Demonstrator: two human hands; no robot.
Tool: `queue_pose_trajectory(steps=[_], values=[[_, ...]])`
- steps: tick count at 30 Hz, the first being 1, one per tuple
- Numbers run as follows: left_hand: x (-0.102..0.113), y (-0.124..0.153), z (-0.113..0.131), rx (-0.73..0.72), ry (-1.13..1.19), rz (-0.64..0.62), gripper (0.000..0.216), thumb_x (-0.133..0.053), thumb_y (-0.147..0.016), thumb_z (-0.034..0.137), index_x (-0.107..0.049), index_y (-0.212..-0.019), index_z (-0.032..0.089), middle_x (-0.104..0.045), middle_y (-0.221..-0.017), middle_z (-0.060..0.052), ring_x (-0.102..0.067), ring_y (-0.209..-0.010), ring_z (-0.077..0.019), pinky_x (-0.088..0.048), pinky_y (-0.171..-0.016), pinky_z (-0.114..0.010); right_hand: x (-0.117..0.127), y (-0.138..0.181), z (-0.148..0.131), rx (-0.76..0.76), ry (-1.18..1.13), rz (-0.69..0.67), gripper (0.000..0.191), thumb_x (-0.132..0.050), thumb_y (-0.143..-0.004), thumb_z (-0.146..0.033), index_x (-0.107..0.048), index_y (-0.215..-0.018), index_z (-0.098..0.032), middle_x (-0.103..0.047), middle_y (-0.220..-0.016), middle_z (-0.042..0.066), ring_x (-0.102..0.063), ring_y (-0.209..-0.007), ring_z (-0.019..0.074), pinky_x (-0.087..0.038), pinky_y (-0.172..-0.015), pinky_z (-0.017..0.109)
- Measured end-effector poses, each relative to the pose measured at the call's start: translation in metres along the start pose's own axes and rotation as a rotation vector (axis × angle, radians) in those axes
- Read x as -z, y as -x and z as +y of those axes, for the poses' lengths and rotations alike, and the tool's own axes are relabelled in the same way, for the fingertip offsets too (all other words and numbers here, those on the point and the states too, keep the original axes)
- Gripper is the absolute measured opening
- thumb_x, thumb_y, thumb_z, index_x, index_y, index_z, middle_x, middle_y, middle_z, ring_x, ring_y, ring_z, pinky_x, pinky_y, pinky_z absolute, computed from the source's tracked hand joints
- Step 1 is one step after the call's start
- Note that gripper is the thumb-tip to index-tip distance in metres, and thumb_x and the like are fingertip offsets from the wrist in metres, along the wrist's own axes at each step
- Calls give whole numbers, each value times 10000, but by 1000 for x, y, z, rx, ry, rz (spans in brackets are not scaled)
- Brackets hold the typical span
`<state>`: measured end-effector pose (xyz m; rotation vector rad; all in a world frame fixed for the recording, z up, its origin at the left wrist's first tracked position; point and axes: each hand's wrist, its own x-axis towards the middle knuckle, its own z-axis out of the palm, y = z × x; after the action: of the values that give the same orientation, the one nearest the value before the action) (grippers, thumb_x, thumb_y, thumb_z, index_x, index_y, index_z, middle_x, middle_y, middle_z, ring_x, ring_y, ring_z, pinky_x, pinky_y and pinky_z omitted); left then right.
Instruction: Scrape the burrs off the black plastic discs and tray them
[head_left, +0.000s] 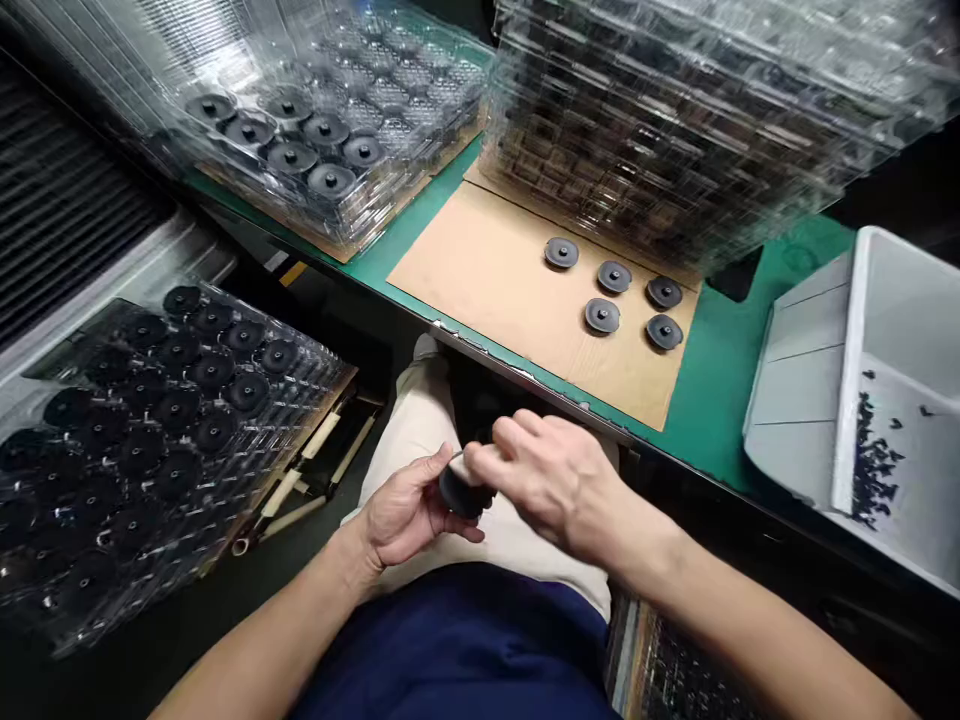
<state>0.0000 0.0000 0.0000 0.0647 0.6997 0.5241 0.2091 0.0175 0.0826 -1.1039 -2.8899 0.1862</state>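
Observation:
A black round rubber part [459,492] rests in my left hand [412,505], its fingers and thumb around the rim, above my lap. My right hand [551,480] is closed at the upper right edge of that part, thumb and fingers bent together. What its fingertips pinch is hidden behind the hand. Several similar black discs with a small centre knob, one of them a disc [602,316], lie on the cardboard sheet [480,270] beyond my hands.
A clear tray [360,225] with black discs stands at the back left, another tray [300,400] at the lower left. Tall stacked clear trays [637,130] rise behind the cardboard. At right, a grey bin [802,370] holds small black scraps [874,465]. The green table's edge [525,378] runs before me.

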Motion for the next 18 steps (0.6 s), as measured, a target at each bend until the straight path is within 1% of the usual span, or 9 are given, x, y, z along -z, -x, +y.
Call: queue_pose_trajectory(steps=[4,5,6,8,10,12,16,17,18], values=[[-8,5,3,-170,0,1,416,-785,-861,507,-806,-1026,126,-767,-877,-90,-728,-759,-225,-682,-658,-410,1,0,-8,-116,-57,61,73,-554,-966,-220,-594,-1028,-220,-581,-819,2,-469,-713,184,-257,-647,345],[-9,6,5,-228,-13,16,424,-780,-868,499,-796,-1106,148,-774,-929,-86,-734,-777,-225,-682,-687,-415,0,1,-8,-172,-80,89,69,-523,-988,-227,-589,-971,-212,-570,-774,-4,-469,-687,174,-264,-641,342],[-10,7,6,-276,-31,30,439,-776,-875,492,-782,-1169,167,-775,-960,-81,-738,-783,-224,-681,-715,-418,-2,3,-9,-217,-105,117,119,-499,-1004,-235,-576,-918,-207,-558,-737,-10,-469,-663,164,-271,-637,336],[-11,7,8,-325,-69,43,462,-765,-885,491,-764,-1225,179,-771,-960,-73,-738,-755,-214,-675,-746,-420,-5,5,-10,-272,-137,155,182,-482,-1011,-246,-547,-846,-206,-543,-692,-20,-469,-632,148,-279,-632,327],[-11,7,10,-310,-85,44,467,-764,-884,500,-767,-1219,175,-768,-944,-75,-730,-745,-207,-675,-737,-418,-6,6,-11,-277,-127,172,191,-489,-1004,-244,-537,-823,-207,-539,-679,-21,-464,-621,146,-278,-629,328],[-9,5,11,-264,-87,35,452,-773,-872,511,-784,-1165,166,-768,-930,-82,-721,-754,-206,-678,-706,-412,-3,4,-11,-266,-86,171,170,-504,-999,-239,-549,-838,-208,-543,-689,-15,-456,-626,155,-269,-629,334],[-9,2,7,-156,-92,-25,469,-782,-831,585,-804,-902,121,-751,-774,-90,-713,-671,-220,-665,-618,-393,5,-5,-9,-161,-6,151,74,-523,-984,-227,-590,-952,-212,-570,-755,6,-449,-671,179,-238,-634,347],[-11,2,6,-162,-75,-26,475,-784,-823,595,-804,-900,127,-753,-771,-87,-716,-672,-221,-664,-621,-391,6,-7,-9,-145,-1,155,80,-515,-989,-229,-590,-965,-213,-577,-765,10,-453,-678,181,-236,-636,348],[-13,2,5,-201,-53,-15,465,-790,-821,589,-807,-948,142,-763,-806,-83,-724,-703,-222,-665,-645,-387,6,-9,-10,-149,-7,169,93,-504,-999,-236,-584,-959,-210,-582,-767,12,-460,-679,178,-239,-637,347]])
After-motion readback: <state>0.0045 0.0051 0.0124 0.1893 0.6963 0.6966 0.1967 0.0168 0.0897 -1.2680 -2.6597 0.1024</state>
